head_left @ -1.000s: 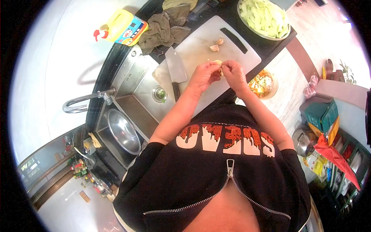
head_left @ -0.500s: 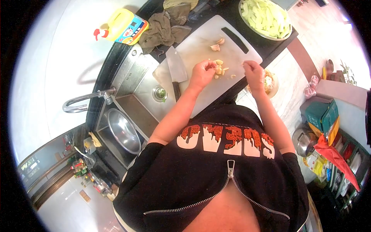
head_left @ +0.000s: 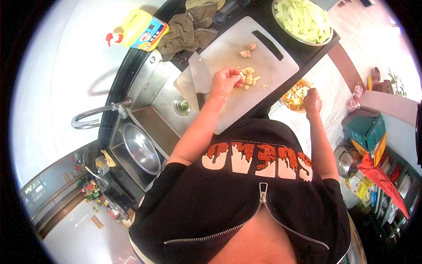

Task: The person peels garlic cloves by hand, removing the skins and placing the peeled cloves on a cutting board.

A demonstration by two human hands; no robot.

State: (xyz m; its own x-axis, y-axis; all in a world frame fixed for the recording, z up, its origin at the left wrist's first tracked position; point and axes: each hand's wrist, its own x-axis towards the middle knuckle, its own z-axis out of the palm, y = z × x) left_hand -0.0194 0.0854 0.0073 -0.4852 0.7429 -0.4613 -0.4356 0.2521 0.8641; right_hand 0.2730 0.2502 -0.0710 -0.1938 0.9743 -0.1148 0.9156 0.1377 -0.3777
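Observation:
A white cutting board (head_left: 233, 101) lies on the dark counter, with several peeled garlic pieces (head_left: 249, 79) near its middle and unpeeled cloves (head_left: 245, 53) farther up. My left hand (head_left: 225, 81) is over the board just left of the peeled garlic, its fingertips pinched on something I cannot make out. Beside it, a cleaver (head_left: 201, 75) lies on the board's left edge. My right hand (head_left: 313, 102) is closed at the right rim of a bowl of mixed scraps (head_left: 295, 94), below the counter's edge; its fingertips are hidden.
A bowl of pale green slices (head_left: 303, 22) stands at the counter's top right. To the left are a sink (head_left: 162, 127) with a faucet (head_left: 99, 115), a metal basin (head_left: 141, 148), a brown cloth (head_left: 180, 37) and a yellow detergent jug (head_left: 140, 31).
My hands have parted from their meeting point above the board. The right has moved right and down to the scrap bowl; the left has shifted slightly left, uncovering the peeled garlic.

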